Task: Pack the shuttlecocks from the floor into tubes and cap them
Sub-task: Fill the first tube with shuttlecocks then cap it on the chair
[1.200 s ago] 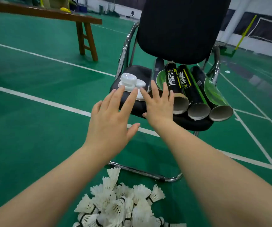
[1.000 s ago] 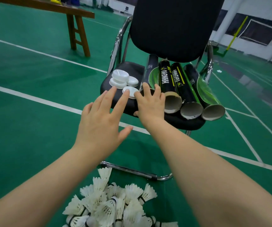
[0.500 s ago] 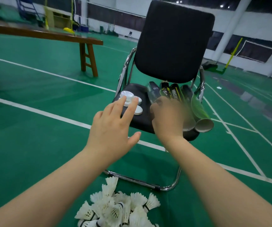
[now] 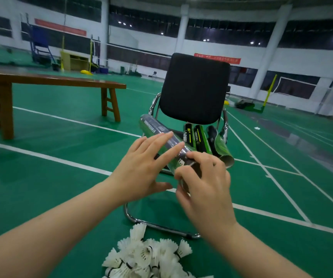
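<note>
- One tube (image 4: 157, 135), dark and glossy with green panels and small white print, is lifted off the chair and held slanting; its far end points up and to the left, its near end sits inside the right hand's fingers.
- Right hand (image 4: 203, 185): fingers curled and clamped round the near end of the tube, thumb underneath. The mouth of the tube is hidden by the fingers, so whether it is open or capped cannot be told.
- Left hand (image 4: 141, 171): fingers spread apart and straight, two fingertips (image 4: 178, 146) lying along the upper side of the tube, thumb out below it. Contact looks light; not closed round anything.
- Three more tubes (image 4: 199, 140), black with green and yellow lettering, lie side by side on the chair seat just beyond the right hand's knuckles. The rightmost shows an open cardboard mouth.
- One pile of white feather shuttlecocks (image 4: 147, 255) on the green floor (image 4: 51, 177), below both wrists. Too heaped to count; more than a dozen show.
- One black padded chair (image 4: 194, 87) with a chrome frame, behind the fingers.
- One wooden bench (image 4: 51, 81) well to the left of the left hand.
</note>
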Motion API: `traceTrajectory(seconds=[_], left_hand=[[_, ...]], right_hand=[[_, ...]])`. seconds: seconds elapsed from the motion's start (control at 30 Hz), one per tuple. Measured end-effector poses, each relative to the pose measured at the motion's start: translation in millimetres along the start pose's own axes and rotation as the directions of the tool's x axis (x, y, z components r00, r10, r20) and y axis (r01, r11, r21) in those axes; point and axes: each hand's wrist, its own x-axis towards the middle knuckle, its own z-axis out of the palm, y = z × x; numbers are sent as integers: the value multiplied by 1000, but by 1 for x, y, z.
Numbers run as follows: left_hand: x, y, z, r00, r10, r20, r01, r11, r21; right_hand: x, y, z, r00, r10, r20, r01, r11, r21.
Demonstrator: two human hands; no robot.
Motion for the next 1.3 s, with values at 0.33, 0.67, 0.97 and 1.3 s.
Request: traceTrajectory(seconds=[0.33,0.67,0.97,1.3], left_hand=[[-37,14,-41,954,191,230,-130,958,-255],[-94,7,-39,791,41,610,94,978,-188],[-98,0,-13,734,-98,672,326,919,-221],[-113,-10,33,641,-184,745,409,903,-129]], right_hand=[[-43,-35,-17,987,60,152,-125,875,468],[-80,-51,26,923,-33,383,-235,740,630],[-71,-37,66,899,14,438,-313,721,618],[-96,-28,125,846,121,519,-444,700,560]])
